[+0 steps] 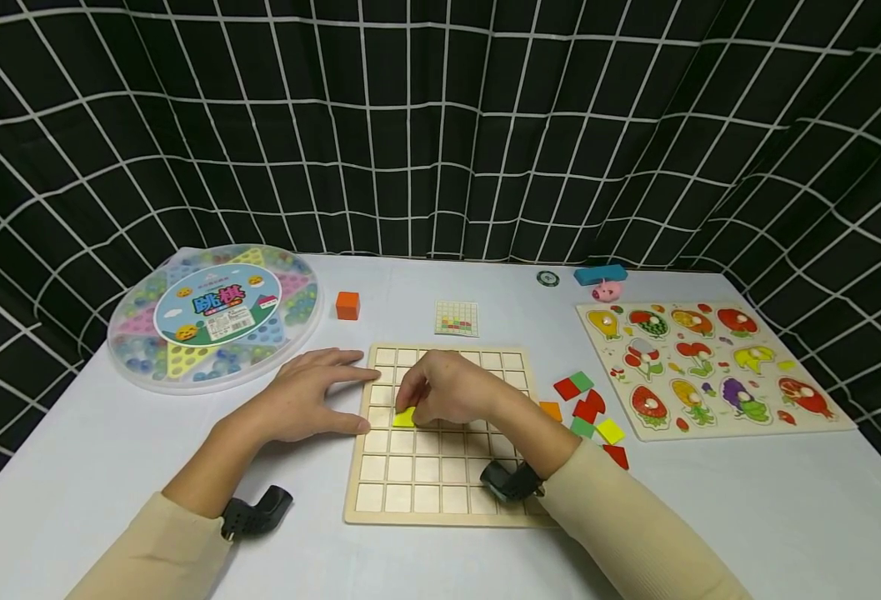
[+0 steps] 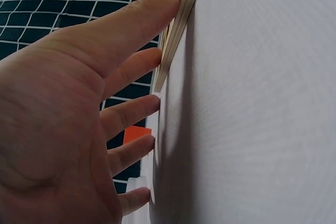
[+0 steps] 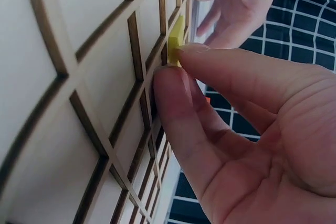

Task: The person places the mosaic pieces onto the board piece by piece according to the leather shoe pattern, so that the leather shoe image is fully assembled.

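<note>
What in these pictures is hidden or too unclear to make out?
- Head view: board squares under the right hand; only a corner of the yellow tile shows.
- Head view: pattern card, too small to read.
- Left wrist view: left hand blocks most of the wooden grid board.

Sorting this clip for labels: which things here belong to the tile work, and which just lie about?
In use: grid board; yellow tile, pinched by right hand; left hand against the board's edge; loose tiles; pattern card.

Lying about: marble box; orange cube; fruit puzzle; pig.
</note>
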Tool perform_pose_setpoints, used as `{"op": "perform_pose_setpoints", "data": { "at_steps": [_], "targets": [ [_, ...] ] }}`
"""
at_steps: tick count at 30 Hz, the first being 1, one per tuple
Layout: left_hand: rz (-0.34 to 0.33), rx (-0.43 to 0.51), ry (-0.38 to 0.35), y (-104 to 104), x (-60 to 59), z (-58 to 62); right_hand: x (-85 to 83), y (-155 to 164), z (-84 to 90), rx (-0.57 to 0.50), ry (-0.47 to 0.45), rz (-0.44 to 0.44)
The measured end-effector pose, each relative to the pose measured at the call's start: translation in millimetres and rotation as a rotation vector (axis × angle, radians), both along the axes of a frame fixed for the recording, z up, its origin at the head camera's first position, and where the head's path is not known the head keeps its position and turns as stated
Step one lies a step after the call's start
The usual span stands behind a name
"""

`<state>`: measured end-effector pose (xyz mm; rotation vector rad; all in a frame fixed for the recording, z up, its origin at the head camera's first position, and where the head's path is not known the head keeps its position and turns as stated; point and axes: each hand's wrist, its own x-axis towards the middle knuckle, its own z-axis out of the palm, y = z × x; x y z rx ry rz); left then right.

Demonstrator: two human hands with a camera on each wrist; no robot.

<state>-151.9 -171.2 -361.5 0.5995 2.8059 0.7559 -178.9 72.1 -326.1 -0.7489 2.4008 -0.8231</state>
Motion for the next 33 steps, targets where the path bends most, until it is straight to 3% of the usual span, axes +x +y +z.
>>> {"op": "perform_pose_setpoints", "data": {
  "at_steps": [11, 17, 26, 33],
  "targets": [
    [0.004, 0.0, -0.004, 0.3, 1.3, 0.1, -0.1, -0.5, 1.7, 0.026, 0.044, 0.089],
    [-0.004, -0.001, -0.001, 1.1, 1.5, 1.5, -0.4, 14.2, 9.4, -0.017, 0.063, 0.145],
    [0.001, -0.003, -0.006, -0.4, 3.2, -0.9, 0.5, 59.5, 28.1, -0.098, 0.003, 0.097],
    [-0.005, 0.003, 0.012, 1.5, 2.1, 0.6, 5.1, 108.1, 33.8, -0.107, -0.016, 0.0]
  ]
}}
